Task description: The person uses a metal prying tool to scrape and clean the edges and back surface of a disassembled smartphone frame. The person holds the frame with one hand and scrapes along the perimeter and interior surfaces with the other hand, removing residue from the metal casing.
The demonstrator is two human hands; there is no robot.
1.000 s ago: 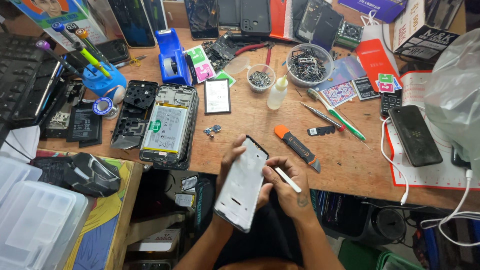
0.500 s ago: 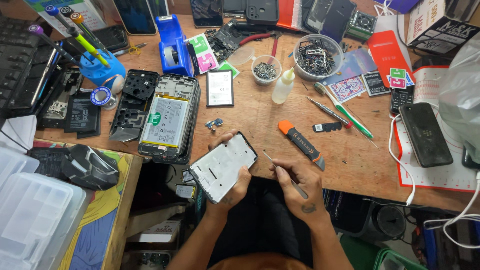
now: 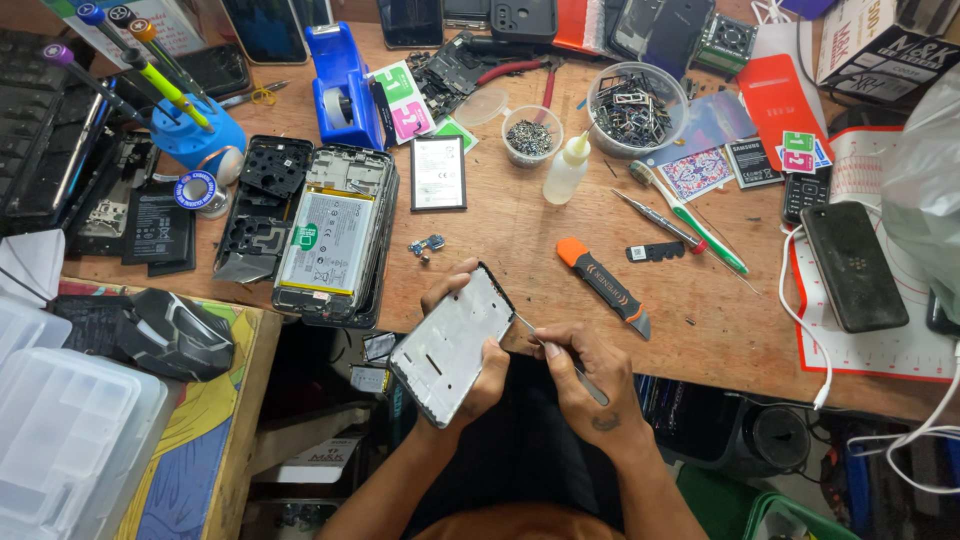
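Hidden: the lower edge of the phone frame (image 3: 452, 345) is disappearing behind the left hand (image 3: 478, 375); the top row of dark phones is being cut off by the picture's upper edge, and a pale plastic bag is spilling out of view at right.
Hard to make out: the tool's tip is too thin to read where it is meeting the frame's right edge.
Left hand: fingers are clamping around the phone frame from below, thumb lying across its right side, holding it tilted just off the near edge of the tabletop (image 3: 700, 320), above the person's lap.
Right hand: the right hand (image 3: 590, 385) is pinching a slim metal tool (image 3: 560, 355), fingers closed on its shaft.
Phone frame: a flat, pale grey rectangle with a dark rim and small cut-outs.
Tabletop: worn brown wood, scuffed and crowded.
Nearby: an opened phone (image 3: 330, 240) is lying face down, its white battery showing; an orange-and-black utility knife (image 3: 603, 285) is resting just beyond the hands.
Further back: a blue tape dispenser (image 3: 343, 85) and a clear bowl of metal parts (image 3: 635, 108).
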